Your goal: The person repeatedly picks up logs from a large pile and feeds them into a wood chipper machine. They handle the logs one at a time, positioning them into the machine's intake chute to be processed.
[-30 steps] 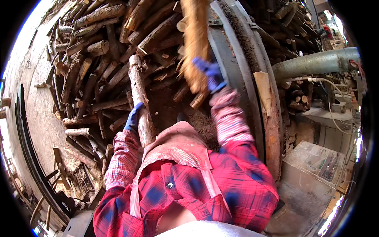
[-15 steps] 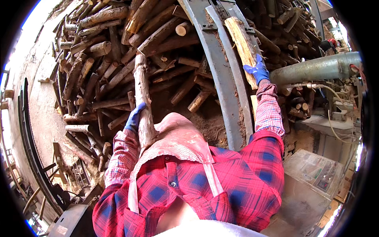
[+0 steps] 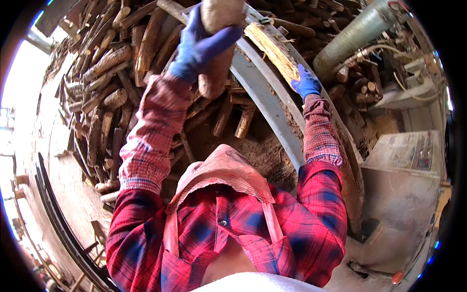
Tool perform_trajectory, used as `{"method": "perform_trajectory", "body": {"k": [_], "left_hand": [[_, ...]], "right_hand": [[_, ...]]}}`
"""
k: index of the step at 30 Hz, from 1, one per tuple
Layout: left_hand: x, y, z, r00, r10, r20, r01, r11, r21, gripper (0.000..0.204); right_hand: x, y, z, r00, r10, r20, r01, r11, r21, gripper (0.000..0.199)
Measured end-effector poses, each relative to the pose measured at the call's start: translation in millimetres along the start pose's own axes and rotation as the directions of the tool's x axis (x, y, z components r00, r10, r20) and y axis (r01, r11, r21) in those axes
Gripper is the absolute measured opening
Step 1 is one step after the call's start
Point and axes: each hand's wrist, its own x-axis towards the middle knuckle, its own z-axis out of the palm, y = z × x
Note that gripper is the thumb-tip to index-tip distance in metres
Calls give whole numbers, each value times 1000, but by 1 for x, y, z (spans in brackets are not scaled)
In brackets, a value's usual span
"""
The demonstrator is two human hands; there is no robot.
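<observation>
My left hand [image 3: 197, 48], in a blue glove, is raised high near the top of the view. Its fingers are wrapped around a thick log [image 3: 221, 14], held close to the camera, whose lower end shows below the hand. A pale, split log [image 3: 272, 48] lies lengthwise on the grey steel beam [image 3: 265, 95] to the right. At the near end of that split log, my right hand [image 3: 307, 83], also gloved in blue, grips it with the thumb toward its left side.
A big pile of logs [image 3: 116, 100] fills the left and middle. Right of the beam, a thick grey cylinder [image 3: 352, 39] slants across, with hoses [image 3: 384, 47] beside it. A metal control box [image 3: 404, 153] stands at lower right. Dark metal rails [image 3: 61, 226] run along the far left.
My left hand has lifted its log from beside my lap up and to the right. My right hand has come to the near end of the split log. The view has shifted.
</observation>
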Motion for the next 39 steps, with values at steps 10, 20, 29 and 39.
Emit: {"method": "perform_trajectory", "body": {"k": [10, 20, 29, 39], "left_hand": [[-97, -164, 74, 569, -771, 287, 668, 637, 385, 80], [-105, -84, 5, 882, -299, 365, -224, 417, 881, 72], [-50, -6, -133, 724, 297, 623, -549, -298, 781, 71], [-27, 38, -148, 579, 455, 677, -622, -291, 727, 38]], "right_hand": [[-65, 5, -22, 993, 119, 22, -116, 986, -121, 64], [-87, 29, -134, 947, 34, -320, 178, 774, 608, 35], [-94, -53, -229, 722, -341, -602, 689, 436, 579, 46], [-129, -207, -14, 476, -879, -18, -93, -70, 993, 83]]}}
